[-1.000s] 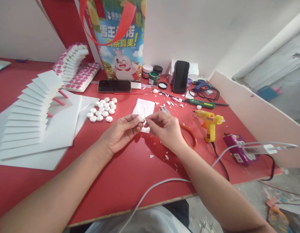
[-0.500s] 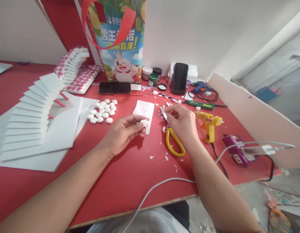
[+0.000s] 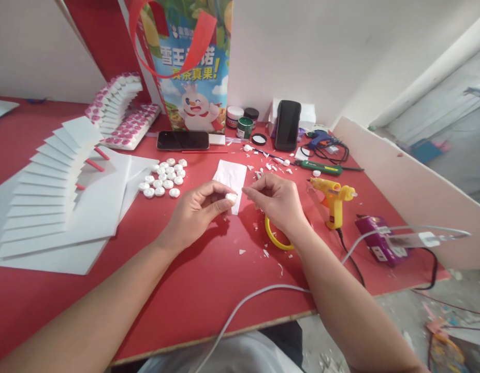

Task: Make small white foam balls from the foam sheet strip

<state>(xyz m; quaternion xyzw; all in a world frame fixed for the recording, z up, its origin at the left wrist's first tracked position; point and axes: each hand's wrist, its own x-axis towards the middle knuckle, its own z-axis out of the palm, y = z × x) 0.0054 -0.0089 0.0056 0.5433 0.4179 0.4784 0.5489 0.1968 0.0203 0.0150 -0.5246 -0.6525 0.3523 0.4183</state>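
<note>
Between thumb and fingertips, my left hand [image 3: 203,206] pinches a small white round piece [image 3: 231,198] over the lower part of a white paper [image 3: 232,176]. Just to its right is my right hand [image 3: 276,199], thumb and index finger pressed together; whatever may be between them is too small to make out. Under that hand lie scissors with a yellow handle [image 3: 276,238], their blades mostly covered. Several white round pieces [image 3: 168,176] sit in a group left of the paper. White scraps [image 3: 266,253] are scattered around the scissors.
Fanned white boards [image 3: 45,191] lie at the left. At the back are a patterned bag [image 3: 197,77], a flat phone [image 3: 183,140], paint jars [image 3: 245,127] and an upright phone [image 3: 288,125]. A yellow glue gun [image 3: 333,199] and purple box [image 3: 379,241] stand right; a white cable [image 3: 255,295] crosses the front.
My right hand has moved left from the scissor blades towards my left hand and now covers more of the scissors. My left hand still holds the white piece, almost in place.
</note>
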